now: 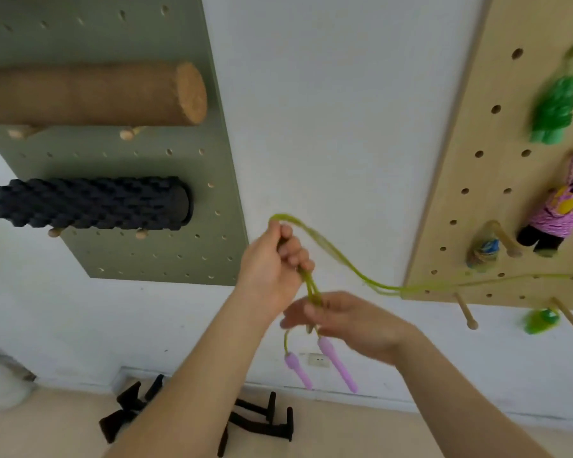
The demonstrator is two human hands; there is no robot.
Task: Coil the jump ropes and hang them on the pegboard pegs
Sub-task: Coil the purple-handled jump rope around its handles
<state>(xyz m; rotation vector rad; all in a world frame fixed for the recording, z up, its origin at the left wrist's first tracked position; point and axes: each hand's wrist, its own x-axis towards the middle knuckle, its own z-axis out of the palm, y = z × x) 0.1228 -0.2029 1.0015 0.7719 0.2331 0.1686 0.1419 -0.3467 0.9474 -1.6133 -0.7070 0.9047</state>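
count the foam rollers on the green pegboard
2. A cork-brown roller lies across the upper pegs of the green pegboard, running past the left edge of the view. A black ridged roller rests on the pegs below it. No others show.

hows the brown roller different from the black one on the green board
The brown roller has a smooth, cork-like surface; the black roller is covered in knobs. The brown roller sits higher on the green pegboard, the black roller below it. Both lie sideways, each resting on two wooden pegs.
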